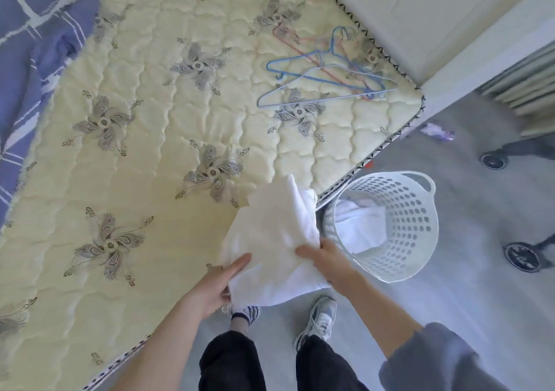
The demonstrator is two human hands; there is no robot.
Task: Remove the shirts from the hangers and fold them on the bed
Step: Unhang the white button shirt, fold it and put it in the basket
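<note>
A folded white shirt (270, 231) hangs over the near edge of the cream quilted mattress (150, 180), close to its near right corner, lifted between both hands. The left hand (222, 282) grips the shirt's near left corner, thumb on top and fingers tucked beneath. The right hand (324, 258) pinches the right edge in the same way, so both hands are clamped on the cloth, well apart from each other.

Just beside the shirt, on the grey floor against the mattress corner, stands a white perforated plastic laundry basket (405, 225) with more white fabric inside. A loose pile of thin blue and pink wire hangers (324, 72) lies bare at the far right corner of the mattress, so the unhanging looks done. A blue striped duvet (36, 30) is bunched along the left edge.

The shirt looks light, limp and not slippery. It has no stiffness, so the fold will sag or open if held by one edge alone. Best to support it from beneath at two opposite sides, as now, keeping the layers pressed together by the thumbs.
</note>
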